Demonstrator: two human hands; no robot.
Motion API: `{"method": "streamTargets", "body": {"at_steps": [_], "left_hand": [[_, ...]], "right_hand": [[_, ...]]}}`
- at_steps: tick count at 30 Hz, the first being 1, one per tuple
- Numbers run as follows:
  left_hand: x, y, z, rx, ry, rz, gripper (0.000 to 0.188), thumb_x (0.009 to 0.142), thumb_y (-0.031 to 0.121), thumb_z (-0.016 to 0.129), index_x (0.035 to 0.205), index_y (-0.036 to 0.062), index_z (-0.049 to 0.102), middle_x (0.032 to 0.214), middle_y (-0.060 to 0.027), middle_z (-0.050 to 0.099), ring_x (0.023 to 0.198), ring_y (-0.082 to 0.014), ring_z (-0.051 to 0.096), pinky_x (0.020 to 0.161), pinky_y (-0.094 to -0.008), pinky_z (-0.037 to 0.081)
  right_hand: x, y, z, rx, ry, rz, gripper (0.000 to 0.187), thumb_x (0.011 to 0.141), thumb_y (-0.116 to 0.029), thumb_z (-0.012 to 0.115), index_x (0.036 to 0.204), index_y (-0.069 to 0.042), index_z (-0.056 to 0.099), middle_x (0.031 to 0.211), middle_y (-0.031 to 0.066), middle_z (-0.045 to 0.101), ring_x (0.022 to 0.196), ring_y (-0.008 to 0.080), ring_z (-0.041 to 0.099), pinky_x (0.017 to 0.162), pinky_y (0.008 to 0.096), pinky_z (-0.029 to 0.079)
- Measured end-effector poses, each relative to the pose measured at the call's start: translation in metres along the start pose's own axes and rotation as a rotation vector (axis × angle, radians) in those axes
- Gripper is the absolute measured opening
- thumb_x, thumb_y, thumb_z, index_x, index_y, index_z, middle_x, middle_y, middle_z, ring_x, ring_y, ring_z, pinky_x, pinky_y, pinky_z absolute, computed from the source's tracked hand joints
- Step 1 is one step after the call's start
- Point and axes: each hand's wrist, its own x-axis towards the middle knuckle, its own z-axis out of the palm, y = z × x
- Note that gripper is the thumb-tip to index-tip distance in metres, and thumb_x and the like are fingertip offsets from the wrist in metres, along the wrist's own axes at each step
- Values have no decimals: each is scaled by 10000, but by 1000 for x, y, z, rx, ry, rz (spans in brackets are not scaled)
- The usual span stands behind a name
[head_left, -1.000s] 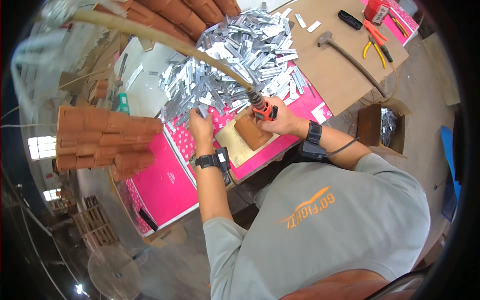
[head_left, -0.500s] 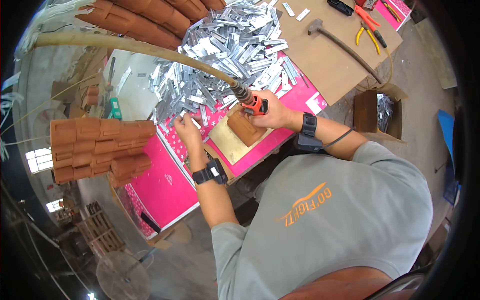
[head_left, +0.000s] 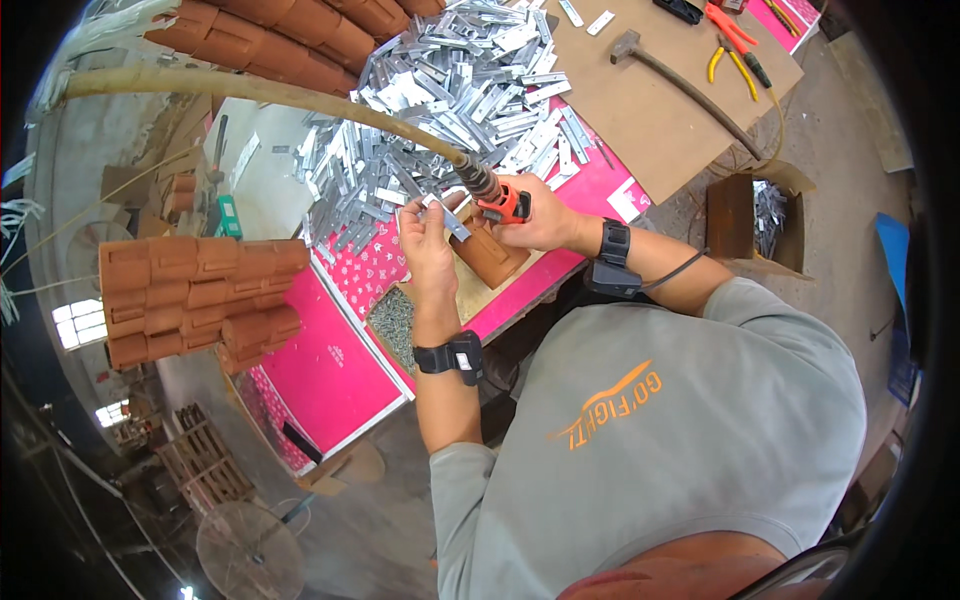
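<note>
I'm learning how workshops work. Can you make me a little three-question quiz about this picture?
1. True or false: the left hand holds a small metal strip.
2. What does the right hand hold? A) the hammer B) an orange-handled tool on a long hose C) the pliers
3. Fill in: the big pile of metal strips lies on the ______ worktable.

Key:
1. True.
2. B, the orange-handled tool; the hammer and pliers lie untouched on the brown board.
3. Pink.
</note>
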Motion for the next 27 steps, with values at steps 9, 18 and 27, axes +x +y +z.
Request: {"method": "streamTargets", "body": {"at_steps": [9, 18, 27], "left_hand": [[-1, -2, 19, 0, 109, -28, 317, 1000, 99, 577, 1280, 34, 444, 1048, -122, 677, 908, -137, 647, 780, -277, 512], [13, -18, 4, 137, 48, -22, 351, 981, 77, 604, 1269, 2, 419, 973, -177, 728, 873, -138, 666, 755, -222, 480], [1, -11, 2, 334, -67, -116, 322, 944, 57, 645, 1229, -20, 517, 860, -73, 696, 734, -64, 593, 631, -215, 443]], "right_hand": [[1, 2, 2, 48, 33, -31, 331, 717, -42, 662, 1047, -24, 645, 861, 7, 663, 778, 68, 584, 728, 255, 497], [2, 12, 2, 65, 37, -31, 412, 710, -44, 671, 1121, -18, 645, 863, 11, 658, 780, 63, 583, 724, 250, 490], [2, 10, 3, 49, 63, -34, 410, 705, -40, 673, 1113, -13, 644, 839, -4, 634, 752, 50, 556, 691, 246, 479]]}}
